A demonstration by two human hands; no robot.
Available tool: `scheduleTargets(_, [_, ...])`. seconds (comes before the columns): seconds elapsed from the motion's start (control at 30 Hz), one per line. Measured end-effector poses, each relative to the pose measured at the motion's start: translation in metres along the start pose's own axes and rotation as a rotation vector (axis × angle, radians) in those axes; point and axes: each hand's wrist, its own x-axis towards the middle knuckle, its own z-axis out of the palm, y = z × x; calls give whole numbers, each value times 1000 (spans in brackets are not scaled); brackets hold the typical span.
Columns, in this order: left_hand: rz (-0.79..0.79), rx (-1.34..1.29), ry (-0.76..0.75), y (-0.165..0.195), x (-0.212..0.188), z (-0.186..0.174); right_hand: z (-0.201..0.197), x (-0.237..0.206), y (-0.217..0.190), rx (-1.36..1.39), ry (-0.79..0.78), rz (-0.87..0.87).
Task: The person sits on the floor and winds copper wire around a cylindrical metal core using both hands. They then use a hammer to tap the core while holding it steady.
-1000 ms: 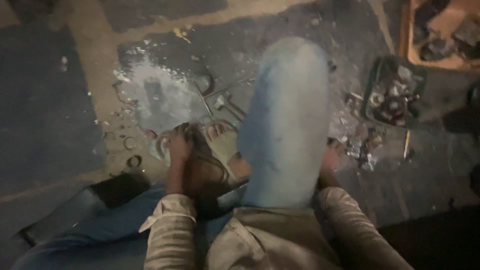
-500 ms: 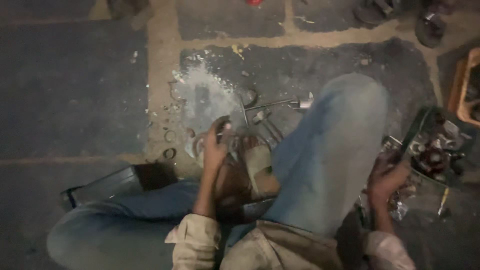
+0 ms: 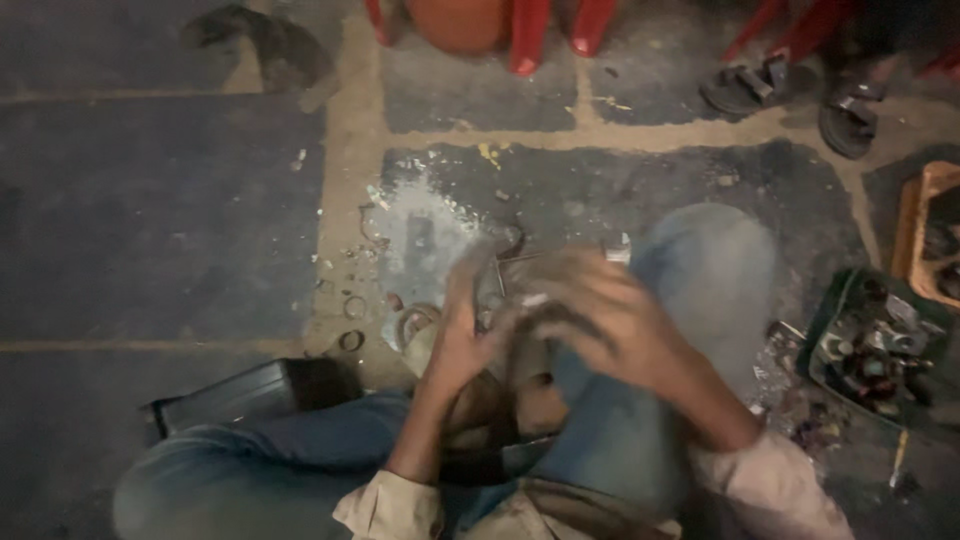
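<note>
A seated person's right hand (image 3: pixel 600 320) has come over from the tray of parts (image 3: pixel 875 350) to meet the left hand (image 3: pixel 465 335) above the knee, both blurred around a small metal piece (image 3: pixel 520 290), grip unclear.

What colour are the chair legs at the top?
Red. The chair legs show only in the head view, along the top edge.

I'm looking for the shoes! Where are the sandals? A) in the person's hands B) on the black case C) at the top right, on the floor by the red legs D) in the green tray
C: the sandals lie on the floor at the top right, near the red legs.
</note>
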Motion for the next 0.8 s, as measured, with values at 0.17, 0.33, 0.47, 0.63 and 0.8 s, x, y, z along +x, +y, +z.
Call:
scheduleTargets(0.17, [-588,-117,309,-62,-33,-12,52,14,63,269,-19,346])
scheduleTargets(0.33, [-741,-603,625,-112,-56,-4,94,-6,127,257,214,847])
scheduleTargets(0.47, [-686,-280,551,-129,-59,14,123,-41,154,234,241,797])
scheduleTargets(0.63, [-676,-438,385,-135,-62,28,161,-61,183,-208,96,793])
scheduleTargets(0.8, [-556,-326,259,-140,-59,36,167,-62,195,-247,-46,1077])
